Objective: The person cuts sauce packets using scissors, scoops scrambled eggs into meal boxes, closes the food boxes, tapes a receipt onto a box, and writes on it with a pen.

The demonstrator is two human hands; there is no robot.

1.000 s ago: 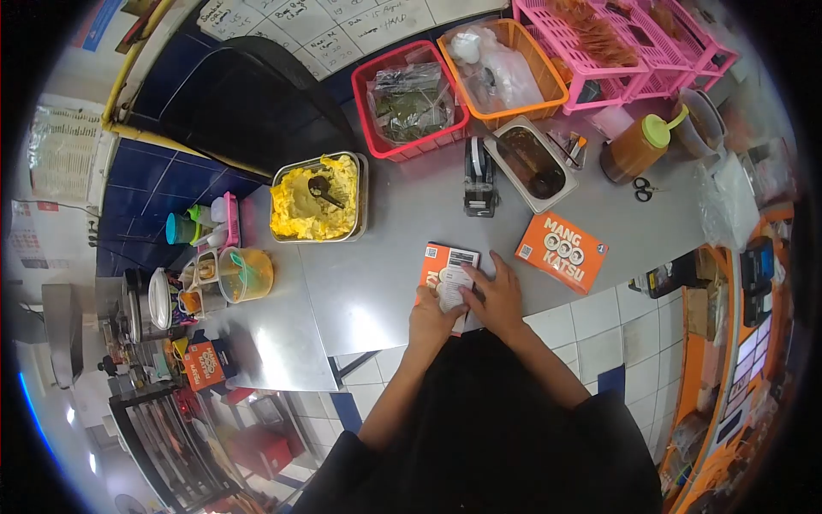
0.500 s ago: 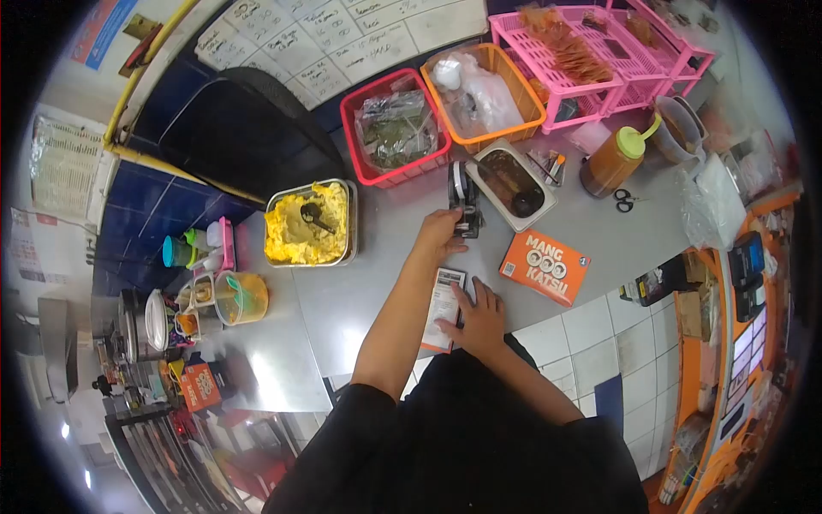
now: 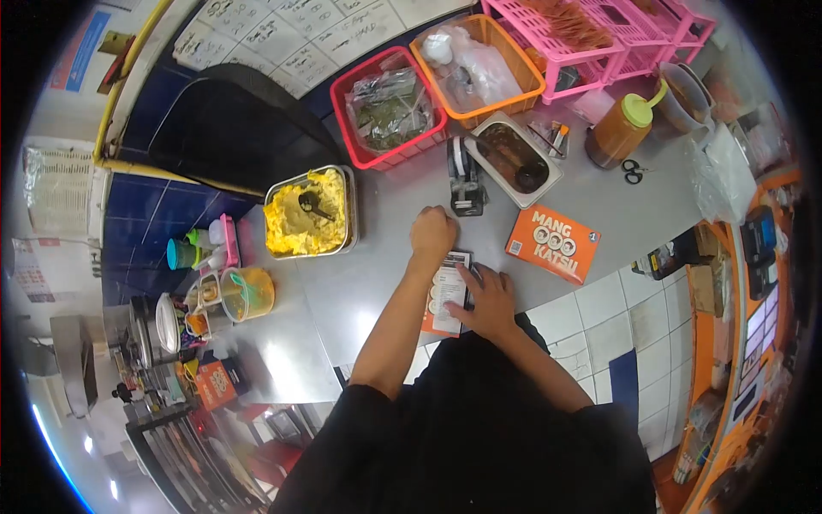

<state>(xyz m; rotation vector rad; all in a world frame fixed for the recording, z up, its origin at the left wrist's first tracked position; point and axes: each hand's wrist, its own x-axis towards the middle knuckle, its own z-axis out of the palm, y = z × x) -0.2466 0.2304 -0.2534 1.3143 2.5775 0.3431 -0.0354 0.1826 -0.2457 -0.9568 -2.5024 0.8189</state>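
My left hand (image 3: 434,231) is closed, knuckles up, just above the top edge of a printed paper slip (image 3: 449,289). What its fingers hold, if anything, is hidden. The slip lies on an orange box (image 3: 431,319) near the counter's front edge. My right hand (image 3: 488,301) rests on the slip's right side with its fingers apart. A black tape dispenser (image 3: 465,184) stands just beyond my left hand, not touched. To the right lies another orange printed box (image 3: 555,242).
At the left are a metal tray of yellow food (image 3: 287,227) and a clear tub (image 3: 250,295). Behind stand a red basket (image 3: 402,158), an orange basket (image 3: 488,111) and a sauce container (image 3: 555,184). A sauce bottle (image 3: 618,133) and scissors (image 3: 633,171) are at the right.
My left hand has left the tape dispenser and come back toward the slip, now closed. My right hand stays on the slip. The camera view has shifted slightly.
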